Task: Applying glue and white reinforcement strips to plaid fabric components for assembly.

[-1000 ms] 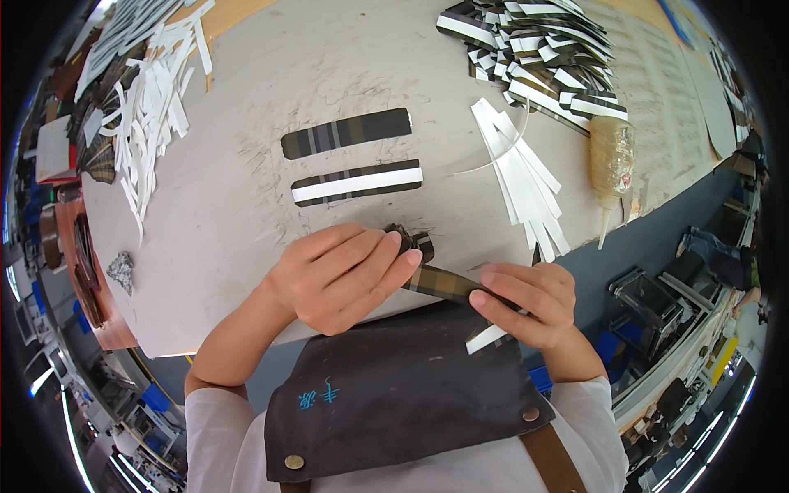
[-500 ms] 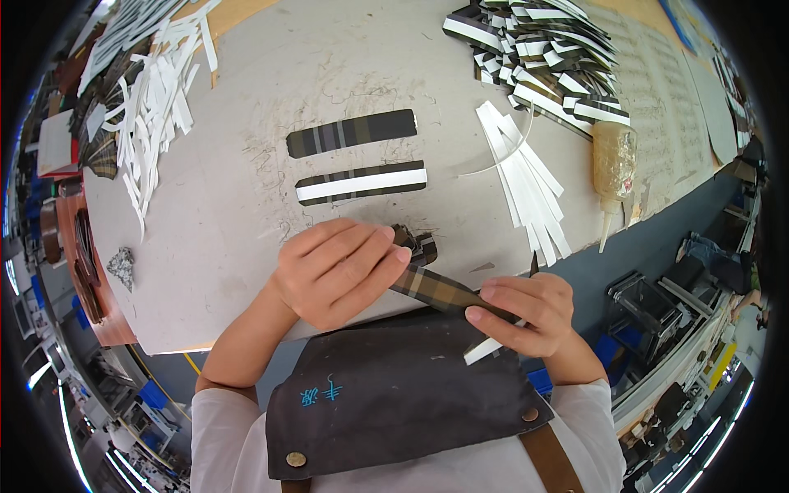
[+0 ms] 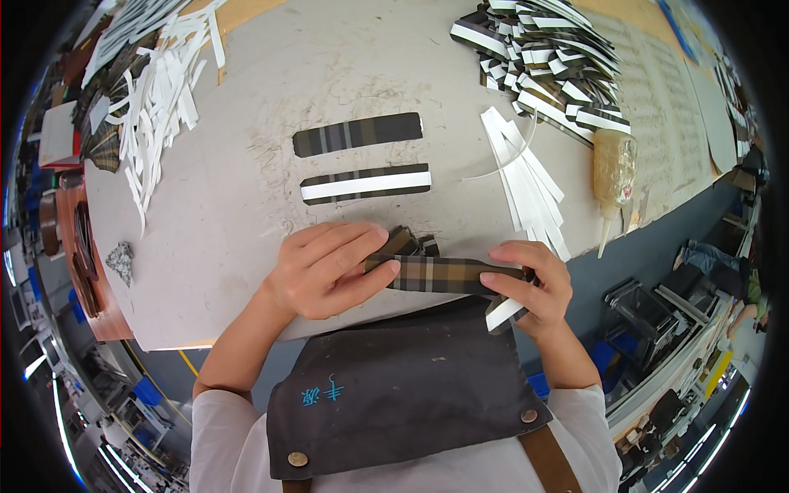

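Observation:
A brown and black plaid fabric strip [image 3: 452, 275] is stretched almost level between my hands, just over the table's near edge. My left hand [image 3: 325, 271] pinches its left end between thumb and fingers. At the other end, my right hand [image 3: 538, 287] grips it, and a second strip with a white face [image 3: 503, 314] hangs from under the same fingers. A small bunch of dark plaid pieces [image 3: 403, 241] lies just beyond my left fingertips, partly hidden. Farther off, one plaid strip [image 3: 357, 134] lies above another bearing a white band [image 3: 366, 183].
Several loose white strips [image 3: 526, 181] lie right of centre beside a glue bottle [image 3: 615, 168] with its nozzle toward me. A large pile of white-banded strips [image 3: 559, 66] fills the far right. More white strips [image 3: 164, 99] heap at the left, above a crumpled grey scrap [image 3: 121, 261].
The held plaid strip has swung from sloping down rightward to nearly level. My right hand has risen, bringing the white-faced strip up with it; my left hand still pinches the other end.

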### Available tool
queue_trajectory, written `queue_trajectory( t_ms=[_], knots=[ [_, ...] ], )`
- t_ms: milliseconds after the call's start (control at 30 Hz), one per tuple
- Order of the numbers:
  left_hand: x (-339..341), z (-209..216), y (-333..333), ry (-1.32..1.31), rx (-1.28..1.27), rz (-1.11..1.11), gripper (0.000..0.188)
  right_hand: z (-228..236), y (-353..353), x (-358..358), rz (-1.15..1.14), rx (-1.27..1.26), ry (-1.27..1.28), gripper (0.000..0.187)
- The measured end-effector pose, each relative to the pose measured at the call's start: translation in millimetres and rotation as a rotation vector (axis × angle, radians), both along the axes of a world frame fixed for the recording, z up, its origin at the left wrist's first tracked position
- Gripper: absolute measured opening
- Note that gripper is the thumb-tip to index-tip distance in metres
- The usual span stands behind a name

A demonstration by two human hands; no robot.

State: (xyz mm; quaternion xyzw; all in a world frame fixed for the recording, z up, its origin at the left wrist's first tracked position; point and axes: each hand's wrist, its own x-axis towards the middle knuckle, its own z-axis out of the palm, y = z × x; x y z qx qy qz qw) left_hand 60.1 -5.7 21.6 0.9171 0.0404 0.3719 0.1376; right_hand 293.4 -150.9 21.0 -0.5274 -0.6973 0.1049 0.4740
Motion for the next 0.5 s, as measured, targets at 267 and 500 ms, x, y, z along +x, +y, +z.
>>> queue_trajectory(
  t_ms=[267, 500],
  knots=[
    [-4, 23, -16, 0.231, -1.238, 0.141, 0.008, 7, 1, 11, -0.251, -0.419, 0.487, 0.038],
    [10, 22, -26, 0.28, -1.92, 0.206, 0.034, 23, 32, -14, 0.025, -0.447, 0.199, 0.038]
  ],
)
